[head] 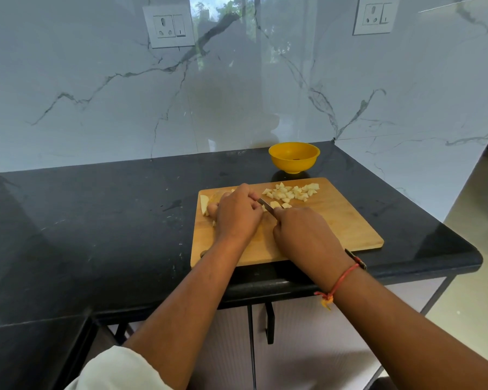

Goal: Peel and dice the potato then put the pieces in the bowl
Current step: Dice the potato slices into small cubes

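Note:
A wooden cutting board [347, 220] lies on the black counter. Several pale diced potato pieces [292, 192] are heaped at its far right side. My left hand [237, 213] curls over a potato piece near the board's left side, and most of that piece is hidden; a pale potato slab [203, 204] shows at the hand's left. My right hand [304, 235] grips a knife [266, 206], handle hidden in the fist, blade pointing toward my left fingers. A yellow bowl [294, 157] stands beyond the board, apart from it.
The black counter [110, 220] stretches left of the board and ends in a rounded edge on the right. A marble-patterned wall with two sockets [169, 26] rises behind. Cabinet doors with a black handle [269, 322] are below the front edge.

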Tool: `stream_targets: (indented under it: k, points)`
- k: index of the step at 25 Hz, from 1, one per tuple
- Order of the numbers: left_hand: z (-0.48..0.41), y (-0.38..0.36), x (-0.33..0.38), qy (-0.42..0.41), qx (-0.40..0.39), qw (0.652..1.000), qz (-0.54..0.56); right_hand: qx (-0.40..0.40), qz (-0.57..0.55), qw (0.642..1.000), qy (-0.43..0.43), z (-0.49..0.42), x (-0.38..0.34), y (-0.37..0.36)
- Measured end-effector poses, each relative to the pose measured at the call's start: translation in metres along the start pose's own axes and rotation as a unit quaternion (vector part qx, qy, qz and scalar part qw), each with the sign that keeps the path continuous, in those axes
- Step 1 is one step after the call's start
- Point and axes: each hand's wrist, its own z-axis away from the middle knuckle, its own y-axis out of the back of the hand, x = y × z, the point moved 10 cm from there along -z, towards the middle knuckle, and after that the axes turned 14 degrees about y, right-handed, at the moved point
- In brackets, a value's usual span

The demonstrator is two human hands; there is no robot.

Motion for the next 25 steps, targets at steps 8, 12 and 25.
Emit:
stream_targets:
  k: [8, 12, 25]
  points:
    - [0.004, 0.002, 0.002, 0.004, 0.004, 1.0, -0.003, -0.064, -0.002, 0.998, -0.005, 0.027, 0.001, -0.003]
    - [0.004, 0.002, 0.003, 0.003, 0.005, 1.0, -0.009, -0.059, 0.043, 0.997, -0.003, 0.044, 0.008, 0.003]
    - [0.004, 0.016, -0.001, 0.038, 0.023, 0.997, 0.063, 0.068, -0.022, 0.997, 0.016, 0.043, 0.009, 0.02]
